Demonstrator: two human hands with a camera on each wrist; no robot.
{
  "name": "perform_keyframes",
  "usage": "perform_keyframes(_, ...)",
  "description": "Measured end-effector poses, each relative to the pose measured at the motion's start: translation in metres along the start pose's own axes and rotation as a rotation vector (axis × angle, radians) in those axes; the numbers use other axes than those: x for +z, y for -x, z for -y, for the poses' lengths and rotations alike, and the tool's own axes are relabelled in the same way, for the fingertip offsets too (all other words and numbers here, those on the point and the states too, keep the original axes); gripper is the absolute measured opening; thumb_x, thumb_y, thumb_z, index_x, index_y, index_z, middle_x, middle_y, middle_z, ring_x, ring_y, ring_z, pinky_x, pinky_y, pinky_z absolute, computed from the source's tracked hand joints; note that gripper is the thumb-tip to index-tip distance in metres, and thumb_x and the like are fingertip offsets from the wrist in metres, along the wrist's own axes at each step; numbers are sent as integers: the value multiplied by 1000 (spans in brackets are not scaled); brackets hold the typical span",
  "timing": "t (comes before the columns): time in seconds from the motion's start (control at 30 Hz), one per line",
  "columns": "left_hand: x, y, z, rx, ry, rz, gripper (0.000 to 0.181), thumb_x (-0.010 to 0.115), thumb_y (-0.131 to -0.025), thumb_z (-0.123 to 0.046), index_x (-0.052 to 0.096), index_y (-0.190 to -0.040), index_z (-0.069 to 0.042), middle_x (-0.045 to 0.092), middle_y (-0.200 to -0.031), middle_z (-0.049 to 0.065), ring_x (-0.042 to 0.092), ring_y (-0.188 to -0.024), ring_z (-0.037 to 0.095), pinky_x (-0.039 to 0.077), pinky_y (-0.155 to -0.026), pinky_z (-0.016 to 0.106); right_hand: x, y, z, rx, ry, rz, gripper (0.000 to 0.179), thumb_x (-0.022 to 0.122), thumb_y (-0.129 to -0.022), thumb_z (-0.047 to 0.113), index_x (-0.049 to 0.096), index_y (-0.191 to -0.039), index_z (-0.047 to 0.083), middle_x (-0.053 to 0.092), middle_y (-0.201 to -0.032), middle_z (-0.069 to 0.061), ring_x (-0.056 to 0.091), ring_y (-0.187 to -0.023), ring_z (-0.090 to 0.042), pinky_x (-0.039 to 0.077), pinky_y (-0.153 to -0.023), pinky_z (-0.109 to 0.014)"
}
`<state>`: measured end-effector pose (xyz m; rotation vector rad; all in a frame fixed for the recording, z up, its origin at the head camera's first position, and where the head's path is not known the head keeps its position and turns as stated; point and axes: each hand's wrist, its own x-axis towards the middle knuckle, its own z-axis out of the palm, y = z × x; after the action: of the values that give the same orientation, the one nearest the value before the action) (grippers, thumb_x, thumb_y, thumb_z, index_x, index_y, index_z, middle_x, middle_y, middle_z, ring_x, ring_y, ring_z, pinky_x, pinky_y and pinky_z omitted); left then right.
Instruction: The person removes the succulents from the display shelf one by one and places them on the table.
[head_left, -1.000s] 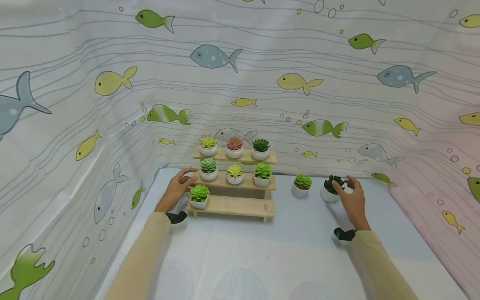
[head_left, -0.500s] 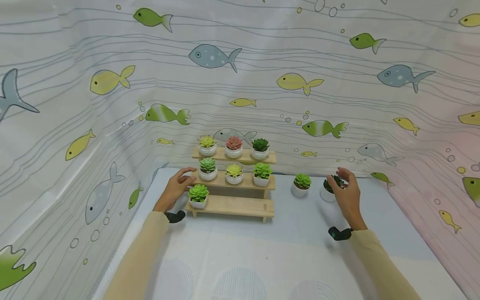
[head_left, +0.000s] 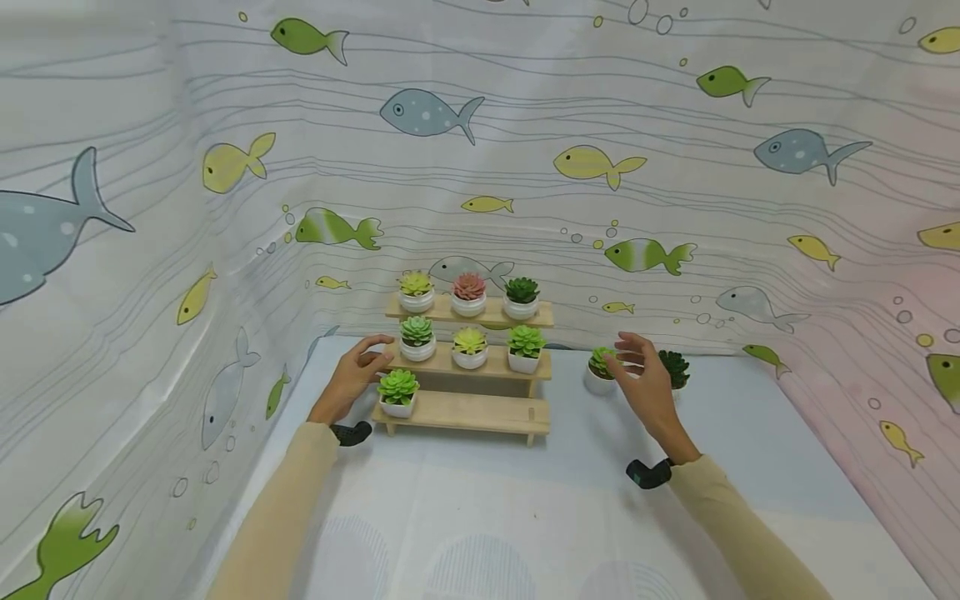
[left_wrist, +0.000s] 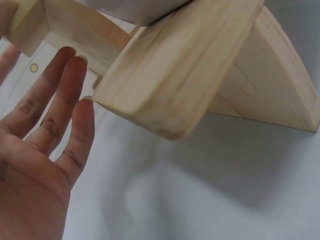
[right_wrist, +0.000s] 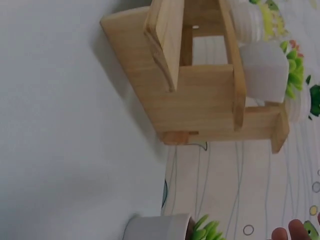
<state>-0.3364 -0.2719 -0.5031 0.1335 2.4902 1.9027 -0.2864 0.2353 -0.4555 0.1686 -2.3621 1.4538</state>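
A three-tier wooden stand (head_left: 480,410) holds small artificial succulents in white pots. My left hand (head_left: 354,379) is at its left end; in the left wrist view the relaxed fingers (left_wrist: 75,115) reach right up to the end of a plank (left_wrist: 165,75). My right hand (head_left: 647,379) hovers beside a bright green succulent (head_left: 600,363), fingers loosely bent and parted, partly covering it. That plant's pot (right_wrist: 157,227) shows at the bottom of the right wrist view, apart from the fingertips (right_wrist: 295,230). Behind the right hand stands a dark green succulent (head_left: 675,367), its pot mostly hidden.
Three succulents, including a red one (head_left: 468,287), line the top tier, and three more the middle one (head_left: 470,342). A green succulent (head_left: 397,387) sits at the left of the bottom tier. A fish-patterned curtain (head_left: 480,167) closes off the table's (head_left: 480,517) back and sides.
My right hand has moved left from the dark green succulent to the bright green one, leaving the dark one standing on the table. My left hand has stayed at the stand's left end.
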Motion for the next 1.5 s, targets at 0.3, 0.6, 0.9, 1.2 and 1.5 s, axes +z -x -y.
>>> perform_keyframes(0.3, 0, 5, -10, -12, 5, 22, 52, 63, -105, -33, 49, -152, -16, 66, -123, 17, 66, -105, 23, 55, -89, 41, 26, 9, 22, -71, -36, 114, 61, 73, -98, 37, 48, -148, 12, 59, -133, -12, 57, -121, -35, 48, -102, -55)
perform_keyframes(0.6, 1, 4, 0, 6, -10, -3, 56, 67, -99, -50, 53, -147, -26, 66, -125, 16, 66, -107, 26, 55, -89, 41, 47, 15, 32, -159, -53, 175, 56, 74, -98, 32, 51, -145, 14, 59, -132, -12, 58, -117, -29, 50, -98, -54)
perform_keyframes(0.9, 0, 11, -22, 6, -11, 26, 49, 64, -104, -37, 53, -149, -20, 66, -125, 19, 66, -106, 27, 56, -88, 39, 63, 19, 44, -193, -55, 216, 56, 76, -97, 24, 52, -144, 8, 61, -131, -10, 59, -117, -27, 51, -97, -52)
perform_keyframes(1.2, 2, 17, -34, -19, -3, 42, 48, 64, -105, -30, 51, -149, -16, 67, -123, 18, 66, -105, 25, 55, -88, 40, 76, 24, 50, -217, -94, 224, 56, 79, -94, 32, 56, -140, 9, 63, -126, -11, 61, -114, -30, 52, -94, -55)
perform_keyframes(1.5, 1, 17, -33, -13, 12, 39, 49, 64, -105, -29, 51, -150, -15, 67, -123, 18, 66, -104, 24, 55, -89, 41, 86, 28, 54, -195, -120, 243, 54, 78, -94, 17, 54, -140, -1, 62, -126, -23, 59, -115, -42, 50, -94, -62)
